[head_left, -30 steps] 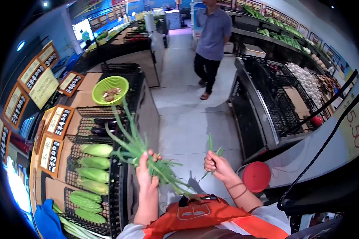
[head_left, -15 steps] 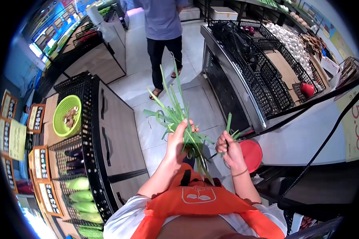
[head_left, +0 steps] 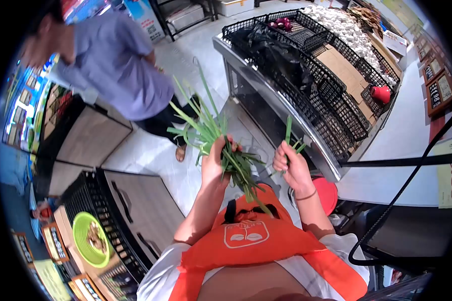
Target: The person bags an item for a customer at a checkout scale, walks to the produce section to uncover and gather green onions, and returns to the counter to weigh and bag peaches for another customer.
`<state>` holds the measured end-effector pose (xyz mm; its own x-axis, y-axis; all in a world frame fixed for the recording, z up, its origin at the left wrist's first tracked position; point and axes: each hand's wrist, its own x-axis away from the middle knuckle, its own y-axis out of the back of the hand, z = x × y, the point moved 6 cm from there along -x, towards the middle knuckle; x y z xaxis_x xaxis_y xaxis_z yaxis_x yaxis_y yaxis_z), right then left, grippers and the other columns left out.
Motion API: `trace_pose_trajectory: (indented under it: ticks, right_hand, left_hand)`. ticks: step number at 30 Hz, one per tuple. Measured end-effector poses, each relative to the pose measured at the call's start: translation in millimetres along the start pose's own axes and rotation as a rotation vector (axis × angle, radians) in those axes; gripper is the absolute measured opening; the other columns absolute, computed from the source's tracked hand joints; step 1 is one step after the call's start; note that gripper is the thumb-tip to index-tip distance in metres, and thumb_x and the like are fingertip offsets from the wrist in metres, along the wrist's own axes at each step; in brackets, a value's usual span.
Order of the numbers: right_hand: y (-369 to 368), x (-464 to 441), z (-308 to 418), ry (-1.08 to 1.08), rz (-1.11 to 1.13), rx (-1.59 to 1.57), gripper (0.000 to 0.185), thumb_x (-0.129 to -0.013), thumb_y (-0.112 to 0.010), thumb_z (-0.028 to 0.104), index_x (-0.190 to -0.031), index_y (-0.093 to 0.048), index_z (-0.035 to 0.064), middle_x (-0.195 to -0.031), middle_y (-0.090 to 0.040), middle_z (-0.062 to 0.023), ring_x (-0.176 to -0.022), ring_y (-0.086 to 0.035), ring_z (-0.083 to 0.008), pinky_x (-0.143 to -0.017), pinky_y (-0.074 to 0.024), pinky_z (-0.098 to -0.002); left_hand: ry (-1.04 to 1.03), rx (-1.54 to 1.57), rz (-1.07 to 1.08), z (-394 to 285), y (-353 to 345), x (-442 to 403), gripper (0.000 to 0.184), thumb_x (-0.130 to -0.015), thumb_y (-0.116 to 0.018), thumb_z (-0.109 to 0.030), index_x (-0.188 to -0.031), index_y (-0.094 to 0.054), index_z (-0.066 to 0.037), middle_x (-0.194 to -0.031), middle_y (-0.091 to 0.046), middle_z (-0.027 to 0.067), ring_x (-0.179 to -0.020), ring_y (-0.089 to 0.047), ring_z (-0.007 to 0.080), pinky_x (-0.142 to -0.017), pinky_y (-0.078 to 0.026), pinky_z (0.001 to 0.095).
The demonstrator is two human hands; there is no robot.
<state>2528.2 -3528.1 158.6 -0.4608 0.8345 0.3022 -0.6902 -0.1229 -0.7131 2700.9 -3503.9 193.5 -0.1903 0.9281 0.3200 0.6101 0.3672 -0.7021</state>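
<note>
My left hand [head_left: 217, 158] is closed around a bunch of scallions [head_left: 208, 131], held in front of my orange apron [head_left: 266, 241]. Long green leaves fan up and away from the fist, while darker, limp leaves droop below it towards the apron. To the right, my right hand [head_left: 295, 168] grips a few short scallion leaf pieces [head_left: 288, 130], whose ends stick out above the fingers. The two hands are apart, at about the same height.
A person in a grey-purple shirt [head_left: 120, 65] stands close at the left front. Black crates [head_left: 331, 113] top a metal-edged counter at right, with a red stool [head_left: 327, 196] below. At left, a lime-green basket [head_left: 78, 240] sits by a cabinet [head_left: 140, 205].
My view has turned, so the shelves and counter have shifted. The other person has come nearer and now stands at the left. Both my hands keep their hold on the scallions.
</note>
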Motion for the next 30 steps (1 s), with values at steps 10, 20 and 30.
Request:
trace_pose_trajectory:
  ticks: [10,20,30]
  right_hand:
    - [9.7,-194.7,54.6,-0.074,0.007,-0.02,0.027,-0.089,-0.045,0.028,-0.071,-0.042,0.0087,-0.056,-0.035,0.0028,-0.046,-0.029,-0.006,-0.046,-0.0252,-0.0202]
    - [-34.3,-390.0,128.0,-0.255,0.154,0.009,0.028,-0.088,-0.047,0.028,-0.068,-0.042,0.0091,-0.054,-0.033,0.0036,-0.046,-0.027,-0.0064,-0.046,-0.024,-0.0203]
    - [-80.8,-523.9,81.6,-0.501,0.235,0.038,0.028,-0.09,-0.044,0.028,-0.068,-0.04,0.0097,-0.054,-0.031,0.0042,-0.046,-0.026,-0.0066,-0.045,-0.0229,-0.0209]
  left_hand:
    - [-0.023,0.002,-0.003,-43.2,-31.2,-198.1,0.016,-0.085,-0.049,-0.02,-0.082,-0.048,-0.004,-0.066,-0.046,0.0032,-0.068,-0.048,0.0158,-0.072,-0.042,0.0291]
    - [-0.228,0.101,-0.119,-134.0,-47.8,-381.8,0.014,-0.084,-0.05,-0.02,-0.082,-0.049,-0.007,-0.065,-0.046,0.0031,-0.074,-0.05,0.0206,-0.07,-0.043,0.0277]
    - [-0.417,0.14,-0.476,-245.6,104.2,-455.9,0.013,-0.083,-0.05,-0.022,-0.086,-0.05,-0.009,-0.07,-0.052,0.0028,-0.075,-0.053,0.0195,-0.068,-0.045,0.0316]
